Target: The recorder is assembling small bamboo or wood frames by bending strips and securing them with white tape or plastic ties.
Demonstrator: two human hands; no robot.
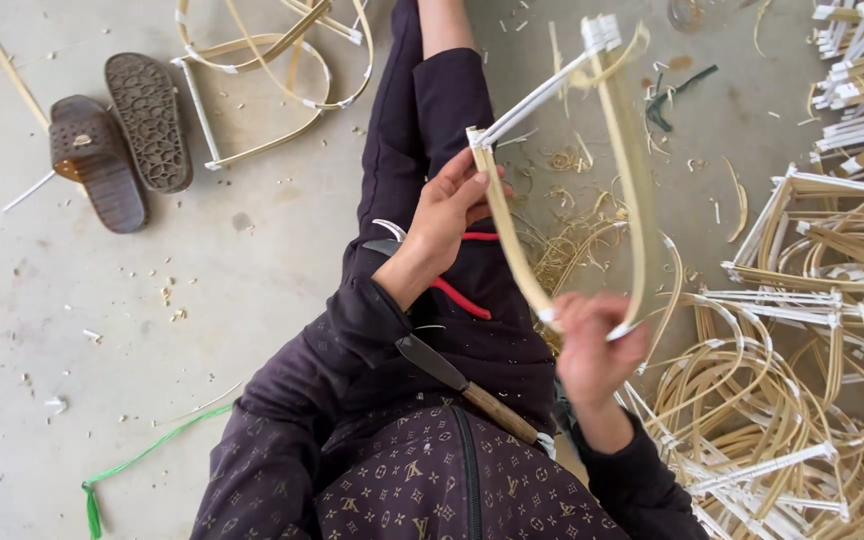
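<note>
**Bamboo frame held up over the lap, clutter on the right**

The concrete floor (pixel 252 290) lies mostly bare to the left, with only a pair of sandals (pixel 117 140), a green strip (pixel 132 465) and scattered shavings. To the right, a dense pile of finished frames (pixel 802 380) crowds close beside the leg. A bent bamboo frame (pixel 562 180), taped white at its corners, is raised over the lap. The left hand (pixel 447 215) is closed around its upper left corner, thumb across the strip. The right hand (pixel 592 345) is closed around the lower ends, pinching them together. A knife (pixel 462 385) and red-handled pliers (pixel 452 290) rest on the lap, beneath the frame.
</note>
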